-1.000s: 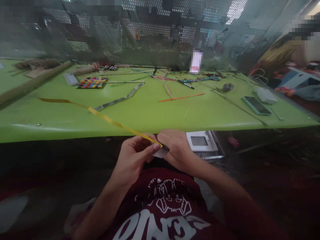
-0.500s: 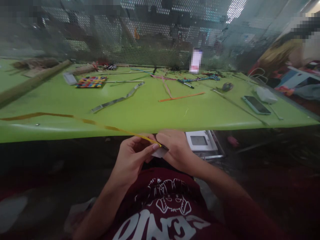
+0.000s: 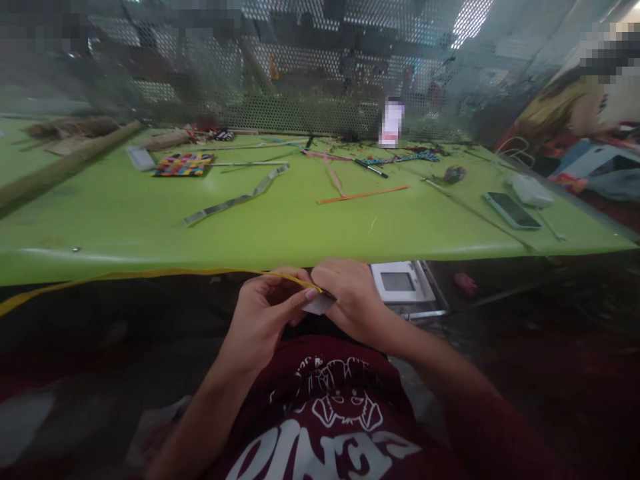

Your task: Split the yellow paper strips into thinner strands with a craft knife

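Yellow strip (image 3: pixel 150 273) between both hands' fingers (image 3: pixel 305 298)

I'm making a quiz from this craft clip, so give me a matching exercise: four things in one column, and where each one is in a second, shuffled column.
Things:
1. yellow strip
2. orange strip
3. woven colourful mat
4. phone

Places:
A. far left of the green table
B. right end of the table
C. pinched between left hand and right hand
D. middle of the table

Pairs: 1-C, 2-D, 3-A, 4-B
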The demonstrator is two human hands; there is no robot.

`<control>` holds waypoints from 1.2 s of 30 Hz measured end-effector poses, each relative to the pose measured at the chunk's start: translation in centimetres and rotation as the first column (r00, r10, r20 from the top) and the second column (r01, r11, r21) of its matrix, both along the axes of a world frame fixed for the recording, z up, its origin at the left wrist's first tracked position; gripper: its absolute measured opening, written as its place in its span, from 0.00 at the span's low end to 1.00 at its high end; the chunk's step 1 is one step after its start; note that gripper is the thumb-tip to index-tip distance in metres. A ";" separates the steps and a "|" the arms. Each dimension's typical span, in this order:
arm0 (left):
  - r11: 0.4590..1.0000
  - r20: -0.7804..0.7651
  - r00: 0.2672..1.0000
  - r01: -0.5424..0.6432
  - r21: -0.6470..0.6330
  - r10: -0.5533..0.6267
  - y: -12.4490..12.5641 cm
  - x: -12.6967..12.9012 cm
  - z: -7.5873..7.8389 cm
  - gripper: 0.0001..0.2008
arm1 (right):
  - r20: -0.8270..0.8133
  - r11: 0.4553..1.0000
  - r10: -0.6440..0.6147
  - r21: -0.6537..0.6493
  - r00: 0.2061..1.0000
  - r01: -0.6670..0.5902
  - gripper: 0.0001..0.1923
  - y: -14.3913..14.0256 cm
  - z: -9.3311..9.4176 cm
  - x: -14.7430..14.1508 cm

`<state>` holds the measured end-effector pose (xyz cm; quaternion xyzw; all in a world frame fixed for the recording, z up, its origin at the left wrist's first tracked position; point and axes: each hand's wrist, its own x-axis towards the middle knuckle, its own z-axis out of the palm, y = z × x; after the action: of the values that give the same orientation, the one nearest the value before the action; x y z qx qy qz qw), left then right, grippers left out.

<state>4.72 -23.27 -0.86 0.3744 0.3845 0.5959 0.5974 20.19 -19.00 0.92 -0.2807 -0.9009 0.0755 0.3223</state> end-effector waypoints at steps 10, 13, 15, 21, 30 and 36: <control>1.000 0.004 1.000 -0.002 0.013 0.002 -0.1 0.0 0.2 0.08 | 0.004 1.000 -0.010 -0.026 1.000 0.010 0.08 -0.2 0.2 -0.1; 1.000 -0.007 1.000 -0.015 0.016 0.015 -0.1 0.0 0.2 0.08 | 0.004 0.999 -0.019 -0.039 1.000 0.019 0.08 -0.2 0.1 -0.2; 1.000 -0.018 1.000 -0.021 0.017 0.021 -0.1 0.0 0.2 0.08 | -0.009 0.999 -0.017 -0.031 1.000 0.016 0.09 -0.2 0.0 -0.2; 1.000 -0.045 0.999 -0.025 0.009 0.026 -0.1 0.0 0.4 0.08 | -0.006 0.999 -0.014 -0.044 1.000 0.014 0.09 -0.2 0.2 -0.2; 0.999 0.012 0.999 -0.043 -0.011 0.043 0.0 0.3 0.8 0.09 | 0.014 0.998 -0.026 -0.048 1.000 0.027 0.08 -0.2 0.1 -0.3; 1.000 0.054 0.998 -0.013 -0.018 0.014 0.0 0.3 1.0 0.07 | -0.014 0.998 -0.007 -0.056 1.000 0.006 0.08 0.6 -0.3 0.4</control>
<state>5.05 -23.30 0.15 0.3504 0.3760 0.6065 0.6066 20.63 -18.43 0.59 -0.2921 -0.8952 0.1015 0.3209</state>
